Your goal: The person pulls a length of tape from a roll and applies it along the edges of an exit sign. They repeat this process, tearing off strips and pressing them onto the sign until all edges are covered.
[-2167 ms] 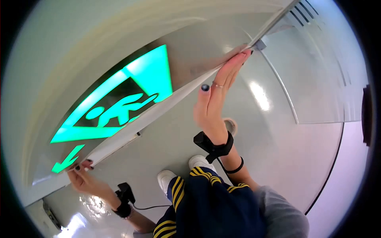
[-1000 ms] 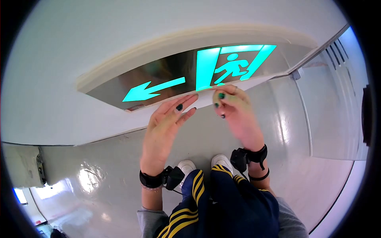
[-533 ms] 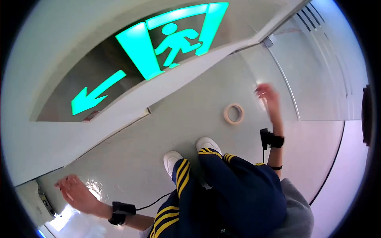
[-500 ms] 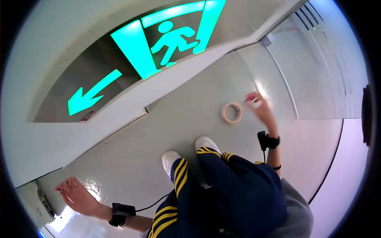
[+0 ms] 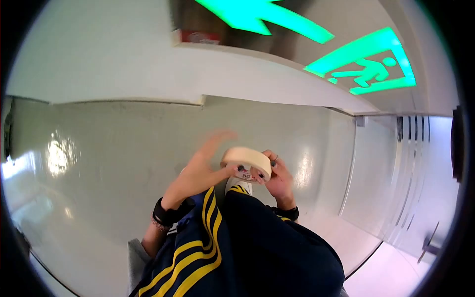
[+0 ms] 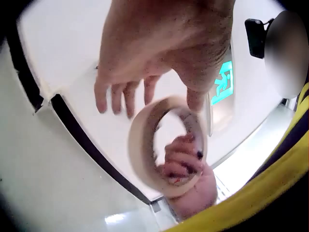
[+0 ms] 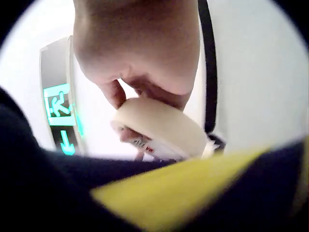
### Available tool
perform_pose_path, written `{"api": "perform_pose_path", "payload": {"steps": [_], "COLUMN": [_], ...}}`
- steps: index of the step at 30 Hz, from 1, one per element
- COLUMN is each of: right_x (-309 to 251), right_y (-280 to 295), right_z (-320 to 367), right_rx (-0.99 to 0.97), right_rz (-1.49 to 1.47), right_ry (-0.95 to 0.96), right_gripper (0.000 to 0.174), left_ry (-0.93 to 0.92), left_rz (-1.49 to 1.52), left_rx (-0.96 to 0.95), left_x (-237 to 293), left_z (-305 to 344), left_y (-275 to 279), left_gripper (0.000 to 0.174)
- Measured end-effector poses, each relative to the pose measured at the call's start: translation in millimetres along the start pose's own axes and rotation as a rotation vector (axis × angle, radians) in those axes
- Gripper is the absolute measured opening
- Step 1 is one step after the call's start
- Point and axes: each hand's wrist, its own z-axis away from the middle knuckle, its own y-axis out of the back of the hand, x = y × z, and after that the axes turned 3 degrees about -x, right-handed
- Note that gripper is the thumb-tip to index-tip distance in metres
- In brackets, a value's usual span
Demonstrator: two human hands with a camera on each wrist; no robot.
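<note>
A roll of masking tape is held in front of the legs in the head view, tilted, with print on its inner core. My right hand grips its right side; the left wrist view shows the right fingers curled through the ring. From the left, my left hand reaches over the roll, fingers blurred and stretched out, thumb at its near edge. In the left wrist view these left fingers are straight and spread above the tape. Part of the right hand is hidden behind the roll in the head view.
A lit green exit sign juts from the white wall above and to the right of the hands. A glass panel stands on the right. Glossy grey floor lies below, with a white shoe behind the tape.
The tape roll, on the floor half a second ago, is now up in my right hand. Both hands have come together from wide apart, and the head view has turned.
</note>
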Motion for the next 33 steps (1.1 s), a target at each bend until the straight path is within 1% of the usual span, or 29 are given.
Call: {"api": "perform_pose_path", "payload": {"steps": [1,2,3,4,6,7,8,9,10,11,13,14,15,16,18,19,20,21,22,23,24,25,26,28,29,30,31,32,33], "right_x": [4,8,9,6,6,7,15,23,30,34,39,32,31,32,31,31,32,34,48,49,42,36,32,24,24,26,24,18,14], "right_y": [-10,-12,-13,-13,-23,-23,-28,-31,-33,-24,-12,-7,1,12,18,16,14,12,22,28,24,20,18,12,3,-10,-20,-26,-26], "right_z": [-6,-8,-10,-12,-19,-24,-26,-27,-23,-23,-27,-18,-18,-21,-25,-23,-22,-20,-19,-18,-20,-23,-27,-33,-34,-37,-38,-37,-38], "right_rx": [-0.158,-0.258,-0.264,-0.339,-0.5,-0.493,-0.38,-0.265,0.015,0.027,-0.295,-0.126,-0.119,-0.184,-0.275,-0.271,-0.217,-0.164,-0.085,-0.083,-0.189,-0.297,-0.297,-0.519,-0.522,-0.424,-0.322,-0.344,-0.344], "right_rz": [-0.105,0.579,0.573,0.311,-0.262,-0.271,-0.116,0.039,0.046,0.045,-0.381,-0.289,-0.293,-0.185,0.092,0.09,0.215,0.34,0.438,0.437,0.378,0.318,0.317,0.342,0.341,0.319,0.295,0.283,0.282], "right_ry": [-0.025,0.351,0.338,0.201,-0.04,-0.043,-0.011,0.022,-0.121,-0.119,-0.204,-0.228,-0.222,-0.205,-0.175,-0.174,-0.195,-0.215,-0.162,-0.162,-0.195,-0.226,-0.227,-0.233,-0.233,-0.009,0.212,0.187,0.185], "right_gripper": [0.013,0.034,0.034,0.034,0.033,0.033,0.034,0.035,0.041,0.041,0.039,0.039,0.039,0.039,0.036,0.036,0.035,0.033,0.029,0.029,0.028,0.027,0.027,0.031,0.031,0.036,0.041,0.049,0.049], "left_ry": [0.015,0.148,0.28,0.195,0.177,0.154,0.215,0.221,0.187,0.151,0.116,0.217,0.319,0.296,0.316,0.331,0.238,0.239,0.241,0.244,0.246,0.216,0.185,0.183,0.179,0.149,0.148,0.231,0.316], "left_rz": [0.001,0.278,0.563,0.725,0.851,0.969,1.085,1.093,1.003,0.912,0.822,0.91,0.994,1.075,1.046,1.016,0.967,0.967,1.092,1.218,1.219,1.216,1.211,1.221,1.233,1.266,1.265,1.31,1.353], "left_rx": [0.022,-0.27,-0.568,-0.563,-0.62,-0.69,-0.784,-0.788,-0.777,-0.768,-0.77,-0.705,-0.636,-0.591,-0.558,-0.519,-0.534,-0.536,-0.487,-0.435,-0.436,-0.355,-0.274,-0.199,-0.124,-0.089,-0.089,-0.025,0.039], "left_x": [-5,-8,-10,-10,-4,5,12,11,11,10,11,13,15,26,20,15,7,8,11,14,16,18,19,14,10,6,4,2,-1], "left_z": [7,12,16,20,26,21,19,20,21,22,22,20,19,12,10,10,10,10,8,8,7,6,6,4,4,5,4,4,4], "left_y": [10,16,21,21,27,28,31,32,32,30,27,26,26,26,24,23,22,21,18,16,16,18,19,20,21,22,24,25,27], "left_gripper": [0.026,0.023,0.021,0.018,0.023,0.027,0.035,0.035,0.037,0.039,0.041,0.049,0.056,0.072,0.076,0.08,0.081,0.081,0.081,0.082,0.082,0.082,0.082,0.08,0.079,0.07,0.07,0.065,0.06]}}
